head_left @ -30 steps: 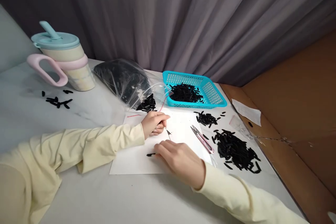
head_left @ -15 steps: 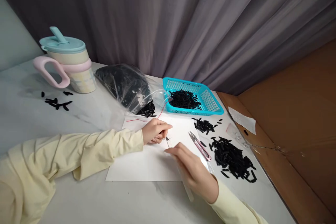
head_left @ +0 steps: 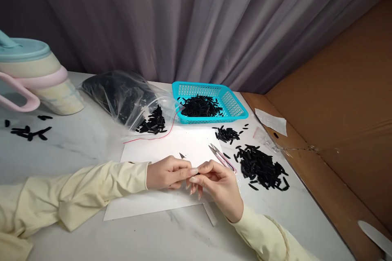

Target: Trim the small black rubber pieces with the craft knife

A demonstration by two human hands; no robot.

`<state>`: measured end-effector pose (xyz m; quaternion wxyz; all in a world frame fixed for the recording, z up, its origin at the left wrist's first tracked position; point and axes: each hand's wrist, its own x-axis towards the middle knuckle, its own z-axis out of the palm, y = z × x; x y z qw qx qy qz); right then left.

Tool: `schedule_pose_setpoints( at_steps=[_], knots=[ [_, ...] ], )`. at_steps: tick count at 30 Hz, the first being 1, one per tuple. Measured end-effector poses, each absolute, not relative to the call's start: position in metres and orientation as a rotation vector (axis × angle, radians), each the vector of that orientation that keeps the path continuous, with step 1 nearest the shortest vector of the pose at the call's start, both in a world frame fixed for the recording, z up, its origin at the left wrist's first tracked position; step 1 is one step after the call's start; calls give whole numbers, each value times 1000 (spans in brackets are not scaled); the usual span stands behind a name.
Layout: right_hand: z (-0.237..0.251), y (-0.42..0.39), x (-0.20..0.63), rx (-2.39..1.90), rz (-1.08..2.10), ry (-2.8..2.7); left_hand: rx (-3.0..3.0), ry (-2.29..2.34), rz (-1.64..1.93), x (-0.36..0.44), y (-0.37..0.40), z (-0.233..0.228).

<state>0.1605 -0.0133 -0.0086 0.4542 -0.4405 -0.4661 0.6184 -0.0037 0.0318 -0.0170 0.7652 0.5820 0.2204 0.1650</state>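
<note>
My left hand point(head_left: 171, 173) and my right hand point(head_left: 221, 185) meet fingertip to fingertip over a white sheet of paper point(head_left: 134, 204). Both are closed in a pinch around a small black piece point(head_left: 197, 174), mostly hidden by the fingers. Beneath them lies a slim craft knife point(head_left: 209, 213); its pointed blade shows beyond my left fingers, its pale handle end nearer me. Just past my right hand, pink-handled thread snips point(head_left: 221, 157) rest on the paper's right edge.
A turquoise basket point(head_left: 211, 120) holds black pieces. Left of it, a clear zip bag point(head_left: 119, 94) spills more; a red string point(head_left: 147, 139) trails from it. Loose piles point(head_left: 260, 167) lie right. A lidded mug point(head_left: 58, 94) stands far left; a cardboard wall point(head_left: 343, 89) rises right.
My right hand has let go of the craft knife, which now lies on the paper, and has come to my left fingertips. The view has shifted, so the mug sits further left.
</note>
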Motion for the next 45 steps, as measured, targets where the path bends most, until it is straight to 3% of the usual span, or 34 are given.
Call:
schedule_pose_setpoints(
  at_steps=[13, 45],
  knots=[
    [-12, -21, 165, -1054, 947, -1667, 1269, 522, 394, -7, 31, -14],
    [-18, -19, 167, -949, 545, -1854, 1304, 592, 360, -10, 31, -10]
  ],
)
